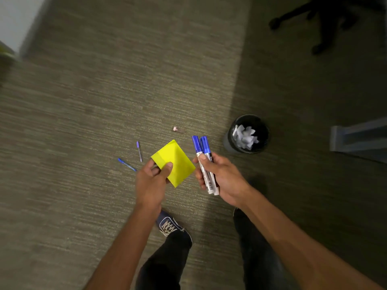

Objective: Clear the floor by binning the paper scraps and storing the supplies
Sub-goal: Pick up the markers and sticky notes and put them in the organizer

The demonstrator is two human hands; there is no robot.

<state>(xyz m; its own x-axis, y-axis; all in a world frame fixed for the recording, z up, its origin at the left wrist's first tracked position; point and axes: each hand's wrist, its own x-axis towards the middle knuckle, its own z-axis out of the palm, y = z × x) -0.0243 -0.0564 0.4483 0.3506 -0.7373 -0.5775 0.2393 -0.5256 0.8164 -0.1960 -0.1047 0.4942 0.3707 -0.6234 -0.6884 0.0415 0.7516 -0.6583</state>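
My left hand [151, 181] grips a yellow pad of sticky notes [174, 162] by its near corner, held above the carpet. My right hand [219, 176] is closed around two blue-capped markers [204, 162], caps pointing away from me. On the carpet beyond my left hand lie a blue pen [126, 164] and a purple pen [139, 151]. A small pink item [176, 129] lies farther off; it is too blurred to identify. A black bin [247, 133] stands to the right with crumpled white paper [245, 136] inside.
An office chair base [320, 19] stands at the far right. A grey shelf or bracket [356, 136] sits right of the bin. A white wall corner [14, 21] is at the far left. My shoe [168, 225] and legs are below my hands.
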